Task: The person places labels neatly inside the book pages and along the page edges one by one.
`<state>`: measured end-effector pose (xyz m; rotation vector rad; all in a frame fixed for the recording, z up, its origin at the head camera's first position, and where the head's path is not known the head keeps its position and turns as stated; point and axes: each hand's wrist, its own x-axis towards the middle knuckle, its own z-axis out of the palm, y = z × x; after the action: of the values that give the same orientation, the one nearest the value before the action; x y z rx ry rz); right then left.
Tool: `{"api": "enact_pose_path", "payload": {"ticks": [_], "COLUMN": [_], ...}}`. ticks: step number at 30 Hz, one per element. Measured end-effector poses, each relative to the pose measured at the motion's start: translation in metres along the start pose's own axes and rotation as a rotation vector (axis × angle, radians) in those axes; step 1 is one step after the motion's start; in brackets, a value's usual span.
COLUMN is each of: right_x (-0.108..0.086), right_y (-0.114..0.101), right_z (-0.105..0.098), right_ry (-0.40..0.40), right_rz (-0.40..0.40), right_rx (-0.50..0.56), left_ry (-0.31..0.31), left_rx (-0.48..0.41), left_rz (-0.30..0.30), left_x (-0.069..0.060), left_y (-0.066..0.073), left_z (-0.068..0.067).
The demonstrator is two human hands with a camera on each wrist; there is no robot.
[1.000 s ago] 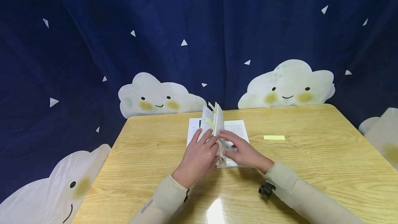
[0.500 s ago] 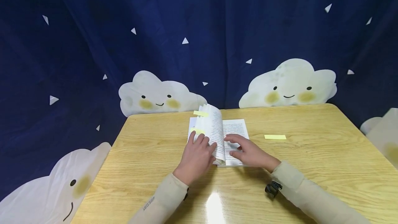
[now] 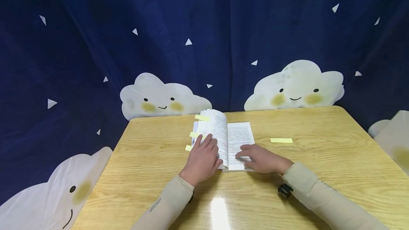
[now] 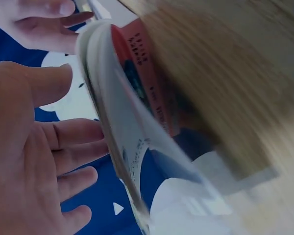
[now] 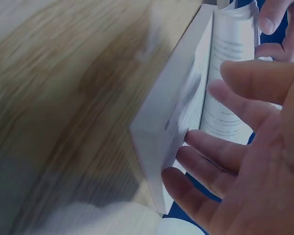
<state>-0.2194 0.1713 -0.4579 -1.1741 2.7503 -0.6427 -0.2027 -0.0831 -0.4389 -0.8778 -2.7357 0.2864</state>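
Note:
An open book point(image 3: 239, 136) lies on the wooden table, its left pages curving up from the spine. Yellow sticky tabs point(image 3: 202, 118) stick out along the left edge of those pages. My left hand point(image 3: 201, 160) rests on the left pages with fingers extended; in the left wrist view its fingertips point(image 4: 90, 132) touch the paper. Over the right page is my right hand point(image 3: 265, 159), fingers loosely bent. In the right wrist view, several fingertips point(image 5: 188, 137) are at the right page, and nothing is pinched there. Part of the cover, reddish with print point(image 4: 147, 73), shows beneath the lifted pages.
A loose yellow sticky strip point(image 3: 281, 140) lies on the wooden table point(image 3: 153, 144) to the right of the book. Behind the table hangs a dark blue curtain point(image 3: 179, 10) with white triangles and smiling clouds.
The upright pages have been turned over to the left and now lie flatter, with more tabs showing. My left hand has pressed them down; my right hand has moved right, off the turned pages.

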Motion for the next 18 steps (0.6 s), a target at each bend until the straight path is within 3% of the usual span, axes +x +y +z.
{"api": "enact_pose_path", "payload": {"ticks": [6, 12, 18], "right_x": [-0.001, -0.002, -0.007], "right_y": [0.0, -0.005, -0.01], "right_z": [0.001, -0.001, -0.003], "right_ry": [0.003, -0.019, -0.036], "right_rz": [0.026, 0.111, 0.14], "right_rx": [-0.075, -0.126, -0.159], "left_ry": [-0.031, -0.087, -0.13], "left_rx": [-0.127, -0.196, -0.265], "left_rz": [-0.041, -0.051, 0.019], "left_x": [0.0, -0.001, 0.008], "left_y": [-0.003, -0.009, -0.011], "left_z": [0.009, 0.02, 0.026]}}
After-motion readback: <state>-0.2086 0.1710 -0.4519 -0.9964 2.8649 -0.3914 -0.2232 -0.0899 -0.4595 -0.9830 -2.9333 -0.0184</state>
